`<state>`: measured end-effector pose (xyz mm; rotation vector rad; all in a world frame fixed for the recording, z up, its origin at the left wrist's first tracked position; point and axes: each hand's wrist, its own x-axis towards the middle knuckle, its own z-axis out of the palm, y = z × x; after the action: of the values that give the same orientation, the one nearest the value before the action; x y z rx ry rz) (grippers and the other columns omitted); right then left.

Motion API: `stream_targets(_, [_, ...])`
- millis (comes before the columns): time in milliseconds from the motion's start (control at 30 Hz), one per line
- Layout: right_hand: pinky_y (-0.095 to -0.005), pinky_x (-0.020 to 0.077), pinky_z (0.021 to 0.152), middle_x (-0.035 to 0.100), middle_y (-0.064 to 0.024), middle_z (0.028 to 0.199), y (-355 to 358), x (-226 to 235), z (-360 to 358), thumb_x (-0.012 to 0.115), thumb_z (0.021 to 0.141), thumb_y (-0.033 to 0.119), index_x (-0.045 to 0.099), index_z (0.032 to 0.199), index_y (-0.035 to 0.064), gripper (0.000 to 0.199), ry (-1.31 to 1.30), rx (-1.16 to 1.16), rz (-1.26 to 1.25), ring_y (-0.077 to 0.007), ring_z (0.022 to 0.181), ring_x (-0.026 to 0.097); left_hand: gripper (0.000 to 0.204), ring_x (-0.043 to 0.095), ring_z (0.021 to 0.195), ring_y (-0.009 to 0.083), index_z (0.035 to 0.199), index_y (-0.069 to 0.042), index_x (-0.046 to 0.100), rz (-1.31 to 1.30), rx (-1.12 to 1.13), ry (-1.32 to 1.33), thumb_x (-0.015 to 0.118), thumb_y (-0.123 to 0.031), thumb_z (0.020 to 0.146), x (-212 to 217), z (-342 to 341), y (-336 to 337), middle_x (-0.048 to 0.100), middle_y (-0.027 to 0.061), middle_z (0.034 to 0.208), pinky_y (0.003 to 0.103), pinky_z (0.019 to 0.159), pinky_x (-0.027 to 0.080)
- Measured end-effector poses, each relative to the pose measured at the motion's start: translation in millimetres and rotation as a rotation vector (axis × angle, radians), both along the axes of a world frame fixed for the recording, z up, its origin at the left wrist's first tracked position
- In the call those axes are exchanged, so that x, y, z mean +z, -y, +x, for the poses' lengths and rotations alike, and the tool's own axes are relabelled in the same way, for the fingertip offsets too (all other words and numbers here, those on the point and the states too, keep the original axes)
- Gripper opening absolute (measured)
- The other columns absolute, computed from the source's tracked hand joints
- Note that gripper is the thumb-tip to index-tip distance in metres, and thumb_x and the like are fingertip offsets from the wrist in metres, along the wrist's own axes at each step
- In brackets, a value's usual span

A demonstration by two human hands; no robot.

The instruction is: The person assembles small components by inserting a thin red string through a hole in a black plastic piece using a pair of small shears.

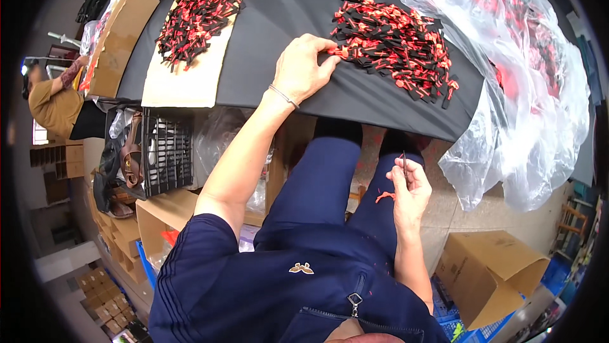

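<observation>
In the head view, the left hand's (304,67) grip pinches a red piece (340,53) at the left edge of the red-and-black pile (393,45) — placed on the worktop (288,6) probably for easy reach. The right hand's (411,192) grip pinches a thin dark tool (405,163). A pale sheet (179,86) apparently keeps another pile (200,19) separate.

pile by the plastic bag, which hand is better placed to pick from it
Probably the left hand: it touches the pile, while the right hand is off the table, holding a thin tool.
</observation>
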<state>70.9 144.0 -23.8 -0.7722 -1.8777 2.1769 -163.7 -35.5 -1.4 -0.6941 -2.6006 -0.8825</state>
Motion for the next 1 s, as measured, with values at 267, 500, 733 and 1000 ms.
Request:
stream_targets(267, [-0.0206,0.0476,0.069,0.063,-0.0048,0.087,-9,-5,11,0.059,0.088,0.003,0.059,0.1,-0.0018,0.014,0.033,0.012,-0.016,-0.0086,0.076,0.06,0.011,0.061,0.066,0.0161,0.083,-0.004,0.065,-0.064,0.088,0.127,0.067,-0.01,0.074,6,7,7,0.064,0.0074,0.077,0.028,0.065,0.05])
stream_targets(500, [-0.0209,0.0476,0.07,0.063,-0.0044,0.088,-15,-8,10,0.059,0.088,0.004,0.059,0.099,-0.0021,0.013,-0.011,0.0,0.01,-0.0083,0.076,0.06,0.008,0.06,0.054,0.0108,0.078,-0.005,0.062,0.058,0.163,0.029,0.067,-0.009,0.074,11,17,18,0.062,0.0039,0.063,0.024,0.056,0.049])
stream_targets(733, [-0.0208,0.0474,0.071,0.062,-0.0041,0.087,-14,0,4,0.059,0.088,0.004,0.06,0.099,-0.0022,0.013,-0.029,-0.001,0.043,-0.008,0.075,0.059,0.008,0.06,0.055,0.0127,0.075,-0.005,0.061,0.284,0.196,-0.089,0.068,-0.008,0.072,35,20,11,0.062,0.004,0.063,0.025,0.056,0.049])
stream_targets(1000, [-0.0208,0.0473,0.069,0.063,-0.0037,0.084,-1,28,-27,0.064,0.086,0.007,0.062,0.098,-0.002,0.015,-0.052,0.008,-0.065,-0.0087,0.072,0.06,0.01,0.058,0.07,0.0062,0.084,0.001,0.057,0.595,0.026,0.285,0.065,0.003,0.08,25,76,-10,0.063,0.0047,0.081,0.019,0.065,0.047])
